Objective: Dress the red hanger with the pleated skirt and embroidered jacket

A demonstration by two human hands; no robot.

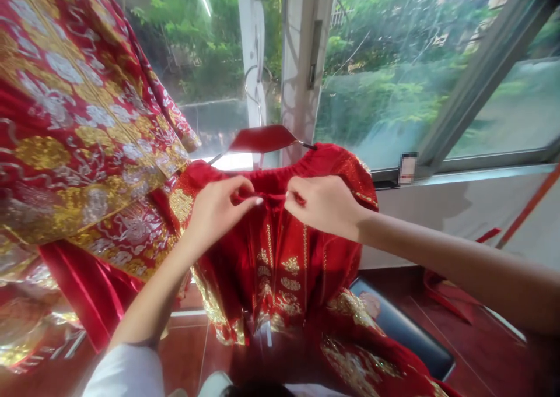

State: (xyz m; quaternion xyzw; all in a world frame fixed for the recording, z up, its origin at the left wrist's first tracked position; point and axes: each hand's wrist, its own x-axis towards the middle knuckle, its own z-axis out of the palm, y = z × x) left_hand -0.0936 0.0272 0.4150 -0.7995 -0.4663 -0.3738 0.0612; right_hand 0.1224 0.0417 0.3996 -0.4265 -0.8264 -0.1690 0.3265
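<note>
A red garment [284, 239] with gold embroidery and a gathered neckline hangs in front of me on a hanger [263, 139] with a red centre piece and a metal hook. At the left of the neckline, my left hand [221, 207] has its fingers curled at the fabric, its thumb stretched toward the middle. Opposite it, my right hand [321, 204] is closed in a pinch on the neckline's edge. A narrow red band of cloth runs between the two hands. Some fingertips are hidden.
On the left hangs a larger red robe [87, 105] with gold and silver embroidery. Sliding windows [394, 88] stand behind the garment, above a pale wall [394, 228]. A dark, flat-topped seat or case [411, 333] sits on the reddish tiled floor [188, 344].
</note>
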